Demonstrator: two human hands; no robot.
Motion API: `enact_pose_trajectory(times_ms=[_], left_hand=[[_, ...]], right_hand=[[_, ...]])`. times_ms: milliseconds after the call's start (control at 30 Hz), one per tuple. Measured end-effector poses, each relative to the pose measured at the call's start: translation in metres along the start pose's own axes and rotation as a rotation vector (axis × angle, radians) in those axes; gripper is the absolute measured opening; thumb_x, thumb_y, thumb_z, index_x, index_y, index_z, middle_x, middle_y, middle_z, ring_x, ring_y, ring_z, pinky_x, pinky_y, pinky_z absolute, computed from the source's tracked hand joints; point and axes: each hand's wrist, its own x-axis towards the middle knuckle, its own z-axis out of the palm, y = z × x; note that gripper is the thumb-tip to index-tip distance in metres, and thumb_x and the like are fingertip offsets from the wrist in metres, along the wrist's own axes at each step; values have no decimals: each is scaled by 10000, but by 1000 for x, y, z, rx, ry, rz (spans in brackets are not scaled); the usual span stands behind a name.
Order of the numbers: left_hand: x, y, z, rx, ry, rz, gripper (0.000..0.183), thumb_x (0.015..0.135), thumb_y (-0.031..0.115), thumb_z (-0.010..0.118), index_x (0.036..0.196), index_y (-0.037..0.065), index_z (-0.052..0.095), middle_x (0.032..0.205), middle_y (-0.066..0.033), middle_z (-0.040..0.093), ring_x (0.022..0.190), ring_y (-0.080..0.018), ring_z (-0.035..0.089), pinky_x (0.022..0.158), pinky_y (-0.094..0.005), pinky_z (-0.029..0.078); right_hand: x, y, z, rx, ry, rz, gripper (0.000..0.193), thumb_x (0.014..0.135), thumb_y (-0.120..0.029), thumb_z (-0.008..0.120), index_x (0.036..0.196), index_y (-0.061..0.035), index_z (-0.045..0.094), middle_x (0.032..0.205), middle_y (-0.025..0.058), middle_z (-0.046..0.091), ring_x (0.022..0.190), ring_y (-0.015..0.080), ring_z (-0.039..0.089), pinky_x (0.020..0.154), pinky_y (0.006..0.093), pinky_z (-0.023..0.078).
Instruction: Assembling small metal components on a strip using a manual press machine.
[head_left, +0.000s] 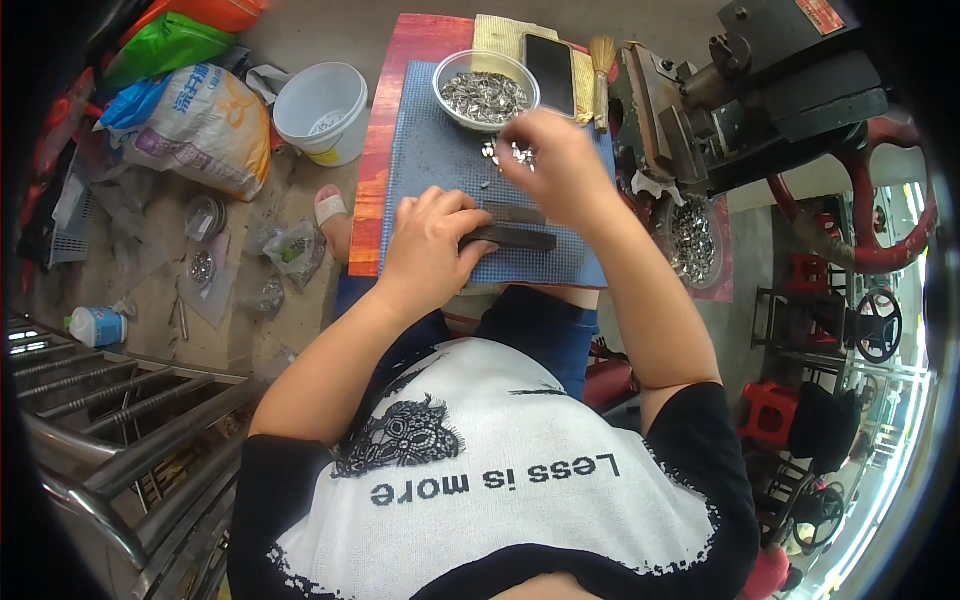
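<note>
My left hand (425, 245) is closed on a dark narrow bar (525, 239), its thumb along the near side and its fingers over the far side. The bar lies on a blue ribbed mat (408, 150). My right hand (560, 165), a little blurred, hovers above the mat with fingers curled together in a pinch; whatever is between the fingertips cannot be made out. Beside those fingertips lies a small pile of shiny metal pieces (490, 152). Just beyond it stands a clear round tub (440, 108) holding many small metal parts (485, 97).
A phone (549, 75) on a yellow cloth (500, 33) and a brush (601, 70) lie at the table's far right. A machine with a red handwheel (890, 255) stands right, near a tub of metal pieces (695, 240). Left are a white bucket (290, 110), sacks (215, 125) and a metal rack (75, 440).
</note>
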Motion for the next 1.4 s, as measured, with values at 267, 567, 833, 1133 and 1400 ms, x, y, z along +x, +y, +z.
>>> enact_pose_trajectory(times_ms=[267, 567, 833, 1133, 1400], left_hand=[[0, -2, -1, -3, -2, -11, 214, 795, 180, 761, 985, 87, 730, 984, -17, 642, 999, -237, 560, 879, -391, 366], [42, 18, -1, -51, -140, 99, 218, 791, 137, 747, 990, 54, 713, 974, -55, 650, 999, -240, 581, 899, -389, 352], [173, 81, 74, -196, 12, 176, 1289, 542, 422, 947, 1519, -13, 227, 1449, -236, 395, 1368, -392, 374, 1146, -464, 309], [207, 101, 127, -305, 66, 130, 1266, 506, 430, 912, 1471, -61, 256, 1366, -270, 471, 1327, -403, 427, 1127, -466, 325], [204, 100, 125, -204, 108, 170, 1219, 546, 497, 903, 1448, -65, 306, 1337, -245, 512, 1298, -377, 468, 1107, -454, 347]], right_hand=[[-1, -3, -25, 183, -297, 187, 217, 863, -144, 730, 1011, 14, 715, 900, 160, 712, 809, 211, 687, 740, 327, 539], [-74, 5, -48, 111, -237, 32, 214, 751, -96, 744, 922, 3, 663, 841, 140, 625, 783, 311, 626, 716, 383, 519], [-55, 41, -153, -299, 367, 545, 306, 774, -246, 711, 905, 30, 688, 811, 204, 691, 768, 345, 689, 726, 397, 537], [-45, 63, -164, -400, 147, 585, 332, 771, -297, 700, 868, 19, 716, 814, 230, 690, 809, 389, 684, 760, 442, 542], [-58, 101, -168, -234, 298, 566, 325, 891, -304, 651, 924, 11, 720, 888, 239, 692, 868, 400, 678, 783, 443, 528]])
